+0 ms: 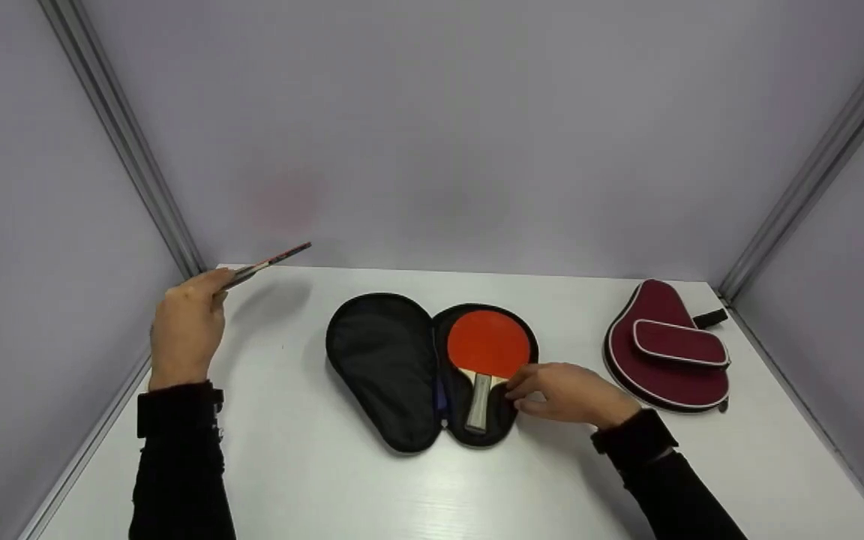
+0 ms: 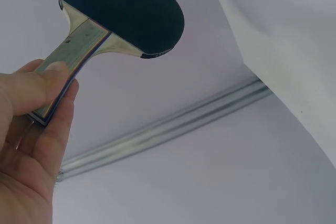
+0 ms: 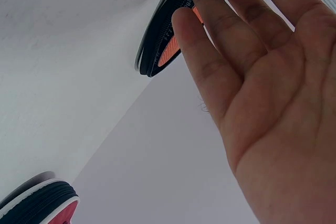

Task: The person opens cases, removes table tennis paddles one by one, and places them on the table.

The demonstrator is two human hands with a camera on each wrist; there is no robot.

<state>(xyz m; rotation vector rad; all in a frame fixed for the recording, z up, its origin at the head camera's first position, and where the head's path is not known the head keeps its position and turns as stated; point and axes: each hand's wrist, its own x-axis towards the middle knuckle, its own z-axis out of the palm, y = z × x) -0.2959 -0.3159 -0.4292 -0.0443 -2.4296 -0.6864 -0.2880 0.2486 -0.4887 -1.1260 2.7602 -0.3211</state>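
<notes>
My left hand (image 1: 188, 326) holds a table tennis paddle (image 1: 274, 259) up above the table's left side, seen nearly edge-on; in the left wrist view my thumb lies on the handle of this paddle (image 2: 126, 14), its dark face showing. An unfolded black case (image 1: 383, 367) lies on the table. In its right half rests a second paddle (image 1: 488, 345), red face up, handle toward me. My right hand (image 1: 571, 394) is at the right edge of that half, fingers loosely extended beside the handle. The right wrist view shows the palm of this hand (image 3: 278, 87) by the case's rim (image 3: 157, 40).
A dark red paddle case (image 1: 668, 382) with white piping, a front pocket and a black strap lies at the table's right. Grey walls with metal corner profiles (image 1: 132, 150) enclose the white table (image 1: 312, 480) at the back and sides.
</notes>
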